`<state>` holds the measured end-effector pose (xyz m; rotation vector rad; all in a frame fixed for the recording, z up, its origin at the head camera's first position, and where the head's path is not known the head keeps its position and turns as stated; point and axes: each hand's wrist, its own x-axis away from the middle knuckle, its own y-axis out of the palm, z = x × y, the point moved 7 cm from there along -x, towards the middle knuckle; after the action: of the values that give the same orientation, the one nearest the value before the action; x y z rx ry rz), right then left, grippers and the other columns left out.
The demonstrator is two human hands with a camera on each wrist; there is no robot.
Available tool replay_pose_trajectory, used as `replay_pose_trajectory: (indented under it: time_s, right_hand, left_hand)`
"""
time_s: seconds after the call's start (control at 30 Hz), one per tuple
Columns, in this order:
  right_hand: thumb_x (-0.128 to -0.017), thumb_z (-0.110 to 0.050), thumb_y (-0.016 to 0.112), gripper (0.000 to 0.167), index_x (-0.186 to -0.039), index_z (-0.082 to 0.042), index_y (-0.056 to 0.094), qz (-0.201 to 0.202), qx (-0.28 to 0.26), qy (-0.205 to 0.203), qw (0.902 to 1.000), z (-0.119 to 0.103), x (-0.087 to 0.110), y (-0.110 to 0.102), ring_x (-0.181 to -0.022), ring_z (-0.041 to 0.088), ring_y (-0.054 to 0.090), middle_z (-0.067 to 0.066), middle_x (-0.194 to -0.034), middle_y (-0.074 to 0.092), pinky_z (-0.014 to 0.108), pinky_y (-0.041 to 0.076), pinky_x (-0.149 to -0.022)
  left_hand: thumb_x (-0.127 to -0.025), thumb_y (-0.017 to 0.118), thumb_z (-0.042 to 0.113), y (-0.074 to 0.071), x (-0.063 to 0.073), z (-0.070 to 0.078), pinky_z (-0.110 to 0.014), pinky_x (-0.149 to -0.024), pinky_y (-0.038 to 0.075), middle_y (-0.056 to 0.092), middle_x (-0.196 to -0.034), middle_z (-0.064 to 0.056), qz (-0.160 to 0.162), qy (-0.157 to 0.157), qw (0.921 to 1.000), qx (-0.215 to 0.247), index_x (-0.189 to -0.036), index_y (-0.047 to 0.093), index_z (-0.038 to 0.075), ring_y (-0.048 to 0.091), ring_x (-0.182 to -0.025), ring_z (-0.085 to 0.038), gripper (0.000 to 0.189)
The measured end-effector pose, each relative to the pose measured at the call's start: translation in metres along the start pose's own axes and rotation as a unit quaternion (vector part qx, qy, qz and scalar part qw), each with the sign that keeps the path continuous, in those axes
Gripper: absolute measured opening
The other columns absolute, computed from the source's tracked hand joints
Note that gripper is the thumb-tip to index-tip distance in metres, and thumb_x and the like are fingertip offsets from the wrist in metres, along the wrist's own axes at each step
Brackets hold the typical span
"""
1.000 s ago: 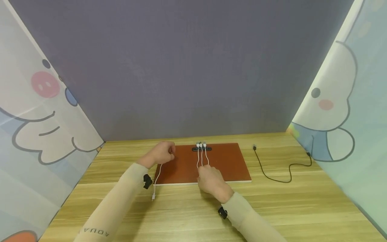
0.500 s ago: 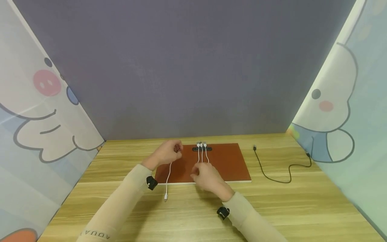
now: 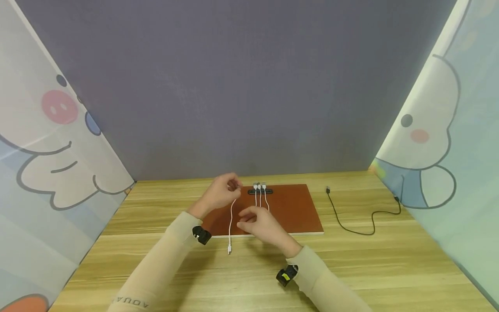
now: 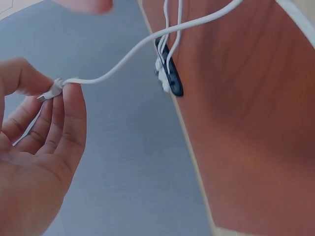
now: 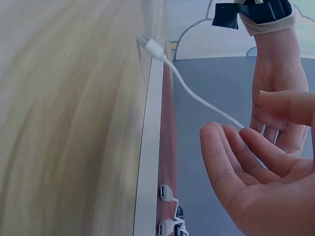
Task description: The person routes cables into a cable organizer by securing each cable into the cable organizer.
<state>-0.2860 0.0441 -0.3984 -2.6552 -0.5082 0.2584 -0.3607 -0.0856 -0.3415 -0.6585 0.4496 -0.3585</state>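
Observation:
My left hand (image 3: 224, 193) pinches a white USB cable (image 3: 231, 221) at one plug (image 4: 53, 90), thumb against fingertips. From there the cable hangs down over the board, and its other plug (image 5: 153, 49) dangles past the front edge. My right hand (image 3: 262, 224) is held over the board with fingers spread from the thumb, close to the hanging cable and gripping nothing. Behind it, a black cable holder (image 4: 175, 86) sits at the board's far edge. Three white cables (image 3: 267, 200) run through this holder, their plugs at the back; my right hand hides their lower parts in the head view.
Under the hands lies a reddish-brown board (image 3: 300, 212) with a white front edge, on a wood-grain table (image 3: 351, 268). A black USB cable (image 3: 364, 234) lies curved to the right. A grey panel (image 3: 249, 86) rises at the back, with cartoon-printed sheets at both sides.
My left hand has moved right with the white cable, whose dangling plug swung right too. My right hand has left the three cables, shifted left and opened its fingers.

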Motion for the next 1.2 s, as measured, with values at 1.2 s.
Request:
replay_pose_trajectory:
  time_s: [1.2]
  right_hand:
    - [-0.095,-0.002,0.068,0.032,-0.123,0.010,0.058,-0.005,-0.178,0.056,0.9823,0.018,-0.003,0.001,-0.090,0.040,0.071,0.018,-0.096,0.069,0.046,0.060,-0.078]
  left_hand:
    - [-0.097,0.063,0.006,-0.003,-0.038,-0.018,-0.050,-0.078,0.056,0.066,-0.096,-0.011,0.064,-0.064,0.9888,0.119,-0.107,0.066,0.003,0.066,-0.081,-0.024,0.011]
